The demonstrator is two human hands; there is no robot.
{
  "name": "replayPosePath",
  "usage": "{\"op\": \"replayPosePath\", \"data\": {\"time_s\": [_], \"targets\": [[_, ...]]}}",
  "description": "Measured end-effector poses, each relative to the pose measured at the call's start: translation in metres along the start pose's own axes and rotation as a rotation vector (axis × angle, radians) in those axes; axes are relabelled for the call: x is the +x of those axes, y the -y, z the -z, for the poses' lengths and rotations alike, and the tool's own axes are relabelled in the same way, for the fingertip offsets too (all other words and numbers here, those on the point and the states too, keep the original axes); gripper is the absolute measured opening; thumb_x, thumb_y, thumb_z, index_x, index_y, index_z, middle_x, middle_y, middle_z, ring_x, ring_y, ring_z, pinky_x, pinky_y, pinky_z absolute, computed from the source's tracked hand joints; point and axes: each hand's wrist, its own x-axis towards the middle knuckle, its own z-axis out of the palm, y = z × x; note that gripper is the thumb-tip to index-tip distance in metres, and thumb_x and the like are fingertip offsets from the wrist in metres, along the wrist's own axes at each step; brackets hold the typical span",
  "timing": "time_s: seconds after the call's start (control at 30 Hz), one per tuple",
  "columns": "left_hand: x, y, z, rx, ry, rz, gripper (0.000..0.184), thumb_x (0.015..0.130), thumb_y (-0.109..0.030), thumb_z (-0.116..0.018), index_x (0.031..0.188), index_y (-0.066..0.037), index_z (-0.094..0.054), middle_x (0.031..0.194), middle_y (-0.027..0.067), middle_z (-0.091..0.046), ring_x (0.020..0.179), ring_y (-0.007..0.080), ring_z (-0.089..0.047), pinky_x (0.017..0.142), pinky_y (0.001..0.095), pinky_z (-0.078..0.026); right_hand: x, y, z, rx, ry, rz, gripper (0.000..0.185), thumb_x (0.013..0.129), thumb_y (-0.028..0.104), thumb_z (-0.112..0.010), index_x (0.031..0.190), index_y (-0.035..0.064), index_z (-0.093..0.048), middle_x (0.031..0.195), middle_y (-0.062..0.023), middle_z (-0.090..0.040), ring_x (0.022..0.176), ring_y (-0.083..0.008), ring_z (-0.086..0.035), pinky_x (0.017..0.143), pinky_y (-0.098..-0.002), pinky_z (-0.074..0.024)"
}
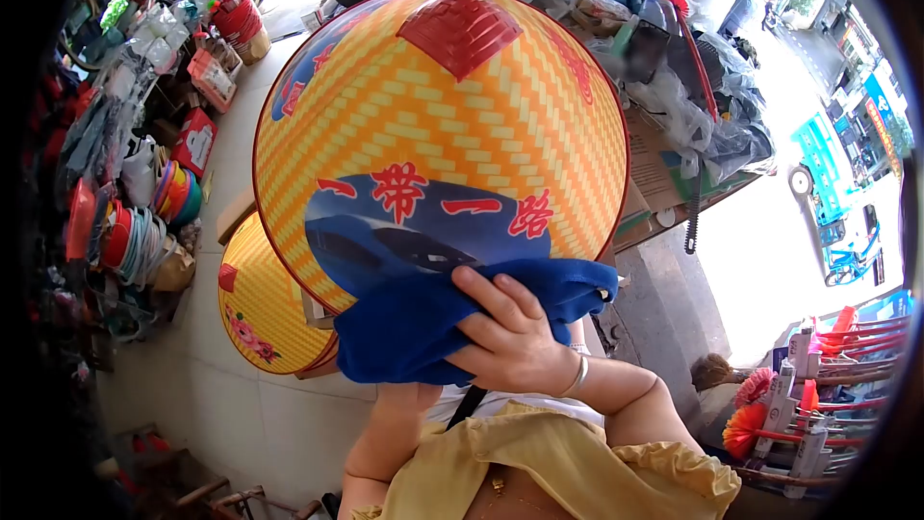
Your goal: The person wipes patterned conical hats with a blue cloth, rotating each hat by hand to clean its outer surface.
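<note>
From my end, I judge the conical woven hat, held tilted before the chest, could slip or swing if the right hand pushes harder than the hidden support allows; its rim might then knock the lower yellow hat. The right fingers lie slightly bent and parted across the blue cloth at the hat's near edge; its thumb is hidden, so I can't tell if it pinches. The left hand is mostly covered; I can't tell its grip.
</note>
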Motion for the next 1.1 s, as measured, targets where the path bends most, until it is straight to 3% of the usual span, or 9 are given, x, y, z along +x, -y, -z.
{"op": "replayPosePath", "data": {"time_s": [0.17,0.27,0.37,0.57,0.7,0.77,0.9,0.97,1.1], "targets": [[0.003,-0.004,0.001,-0.207,-0.002,0.031,0.046,0.099,-0.031,-0.044,0.137,-0.005,-0.037,0.136,0.0147,-0.048,0.119,0.0306,-0.053,0.099,0.0482,-0.046,-0.005,-0.057,0.030,-0.032,-0.228,-0.200,0.041,0.062,0.020,-0.073,0.098,0.0013,-0.065,0.123,-0.0231,-0.053,0.124,-0.0452,-0.045,0.097,-0.0549,-0.0367],[0.003,-0.004,0.000,-0.241,-0.065,0.043,0.048,0.097,-0.031,-0.048,0.136,-0.005,-0.039,0.134,0.0133,-0.050,0.119,0.0308,-0.053,0.098,0.0503,-0.046,-0.028,-0.099,0.042,0.155,-0.333,-0.677,0.045,0.076,0.014,-0.069,0.114,-0.0046,-0.056,0.119,-0.0237,-0.054,0.111,-0.0406,-0.053,0.096,-0.0385,-0.0399],[0.002,0.003,0.011,-0.216,-0.025,0.033,0.050,0.097,-0.035,-0.047,0.137,-0.006,-0.039,0.136,0.0124,-0.049,0.123,0.0297,-0.050,0.102,0.0493,-0.043,-0.036,-0.126,0.040,0.428,-0.440,-0.970,0.041,0.080,0.015,-0.065,0.114,-0.0051,-0.055,0.120,-0.0220,-0.054,0.110,-0.0371,-0.054,0.095,-0.0357,-0.0402],[0.003,-0.001,-0.001,-0.182,-0.028,0.012,0.050,0.098,-0.035,-0.046,0.138,-0.006,-0.037,0.137,0.0132,-0.047,0.124,0.0291,-0.049,0.104,0.0486,-0.042,-0.026,-0.060,0.026,0.128,-0.376,-0.585,0.035,0.077,0.014,-0.063,0.108,-0.0027,-0.059,0.117,-0.0221,-0.054,0.111,-0.0418,-0.050,0.098,-0.0424,-0.0372],[-0.001,0.011,0.003,-0.262,-0.112,0.012,0.050,0.098,-0.028,-0.047,0.139,-0.003,-0.034,0.139,0.0149,-0.043,0.128,0.0303,-0.045,0.105,0.0454,-0.041,-0.027,-0.009,0.006,0.006,-0.110,-0.147,0.020,0.071,0.019,-0.067,0.091,0.0151,-0.066,0.114,-0.0136,-0.057,0.117,-0.0367,-0.051,0.103,-0.0476,-0.0335],[0.002,-0.003,-0.006,0.388,0.054,-0.104,0.051,0.099,-0.024,-0.045,0.142,-0.001,-0.030,0.140,0.0158,-0.042,0.130,0.0308,-0.042,0.108,0.0441,-0.036,-0.016,-0.005,-0.002,-0.016,-0.057,-0.054,0.016,0.070,0.019,-0.065,0.085,0.0204,-0.065,0.114,-0.0073,-0.059,0.123,-0.0341,-0.050,0.106,-0.0475,-0.0307],[0.000,0.006,0.014,-0.065,-0.110,0.004,0.052,0.100,-0.037,-0.038,0.141,-0.004,-0.032,0.141,0.0155,-0.042,0.128,0.0298,-0.045,0.105,0.0447,-0.041,-0.015,-0.037,0.016,0.040,-0.087,-0.054,0.018,0.072,0.013,-0.064,0.090,0.0121,-0.067,0.118,-0.0119,-0.059,0.125,-0.0356,-0.049,0.103,-0.0478,-0.0337],[-0.002,0.006,0.012,-0.171,-0.181,0.040,0.052,0.100,-0.036,-0.040,0.140,-0.005,-0.033,0.139,0.0157,-0.044,0.127,0.0301,-0.046,0.104,0.0465,-0.042,-0.010,-0.058,0.026,-0.008,-0.272,-0.188,0.026,0.072,0.012,-0.063,0.096,0.0042,-0.067,0.115,-0.0169,-0.059,0.119,-0.0405,-0.051,0.100,-0.0469,-0.0375],[-0.001,0.003,0.008,-0.198,-0.103,0.003,0.052,0.096,-0.032,-0.051,0.138,-0.006,-0.035,0.136,0.0151,-0.047,0.122,0.0322,-0.050,0.100,0.0527,-0.045,-0.047,-0.115,0.039,0.335,-0.448,-0.994,0.038,0.083,0.013,-0.060,0.117,-0.0046,-0.056,0.112,-0.0178,-0.060,0.107,-0.0303,-0.056,0.095,-0.0352,-0.0407]]}}
